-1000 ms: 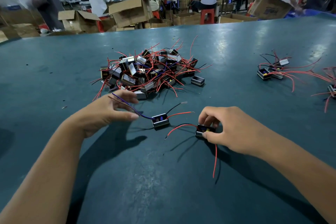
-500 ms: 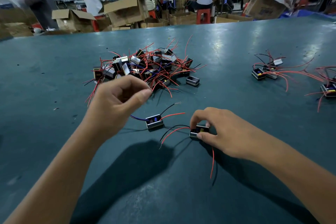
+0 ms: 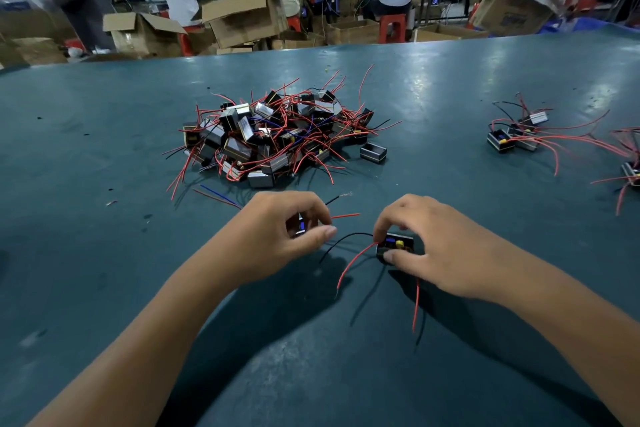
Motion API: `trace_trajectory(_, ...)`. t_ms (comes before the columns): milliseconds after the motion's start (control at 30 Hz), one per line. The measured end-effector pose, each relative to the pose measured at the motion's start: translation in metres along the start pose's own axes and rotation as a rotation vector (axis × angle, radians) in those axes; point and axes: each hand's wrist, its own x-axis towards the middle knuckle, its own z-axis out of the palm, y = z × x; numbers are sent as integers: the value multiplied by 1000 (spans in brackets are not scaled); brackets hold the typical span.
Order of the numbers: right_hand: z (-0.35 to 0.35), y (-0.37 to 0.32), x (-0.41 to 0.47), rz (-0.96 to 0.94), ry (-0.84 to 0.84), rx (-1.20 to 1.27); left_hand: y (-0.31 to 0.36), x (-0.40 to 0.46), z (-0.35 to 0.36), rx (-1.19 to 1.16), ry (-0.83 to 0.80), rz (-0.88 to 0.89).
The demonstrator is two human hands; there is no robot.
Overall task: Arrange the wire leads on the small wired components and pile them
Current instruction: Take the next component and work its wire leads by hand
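Observation:
My left hand (image 3: 280,236) curls over a small black wired component (image 3: 300,226) on the green table (image 3: 104,253), thumb and fingers around it; its red and black leads stick out to the right, a blue and a red one to the left. My right hand (image 3: 436,246) pinches a second black component (image 3: 398,244) with a yellow part on top. That one's red and black leads curve out to the left, and another red lead trails toward me. A large tangled heap of such components (image 3: 273,135) lies just beyond my hands.
A smaller group of components with long red leads (image 3: 519,135) lies at the right, more at the right edge (image 3: 632,173). One loose component (image 3: 373,152) sits beside the heap. Cardboard boxes (image 3: 242,15) and seated people are beyond the table's far edge.
My left hand, raised over the heap half a second ago, has come down onto the left component and closed around it. My right hand keeps its hold on the other component.

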Motion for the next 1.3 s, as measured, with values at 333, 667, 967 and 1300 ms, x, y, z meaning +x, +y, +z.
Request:
trace_trajectory(333, 12, -16, -4, -308, 257, 99, -1, 2, 3, 27, 97, 33)
trace_trajectory(667, 16, -17, -3, -439, 349, -56, -7, 4, 14, -5, 36, 107)
trace_trajectory(967, 12, -2, 4, -114, 482, 195, -3, 5, 27, 24, 94, 95)
trace_trajectory(1300, 19, -2, 4, -222, 435, 74, 4, 6, 29, 35, 126, 118)
